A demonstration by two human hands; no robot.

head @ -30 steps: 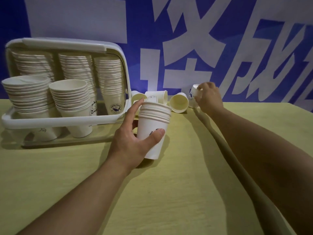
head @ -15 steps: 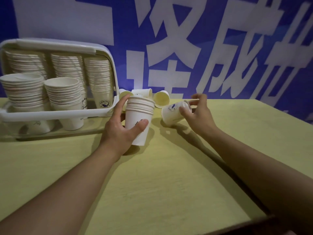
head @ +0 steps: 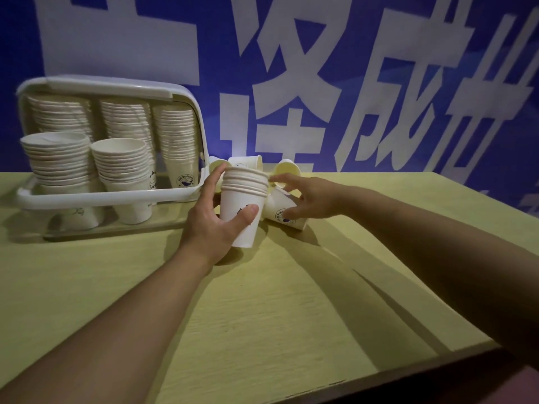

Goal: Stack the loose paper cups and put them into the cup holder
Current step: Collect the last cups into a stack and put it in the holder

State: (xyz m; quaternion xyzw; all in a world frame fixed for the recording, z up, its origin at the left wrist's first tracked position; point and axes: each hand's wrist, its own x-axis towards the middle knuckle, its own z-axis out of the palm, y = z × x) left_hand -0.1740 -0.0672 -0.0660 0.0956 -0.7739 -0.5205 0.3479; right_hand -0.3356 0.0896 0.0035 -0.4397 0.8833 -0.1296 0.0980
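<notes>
Since half a second ago, a single cup [head: 284, 209] has been carried by the right hand [head: 313, 201] against the stack [head: 243, 204], which is gripped upright by the left hand [head: 217, 225] just right of the cup holder [head: 110, 193]. Thin paper is judged crushable; a sidewall hold is advised. The yellow table [head: 262, 316] fronts a blue banner [head: 379, 83].

A yellow-green wooden table [head: 262, 316] stands against a blue wall banner [head: 364, 83] bearing large white characters.
</notes>
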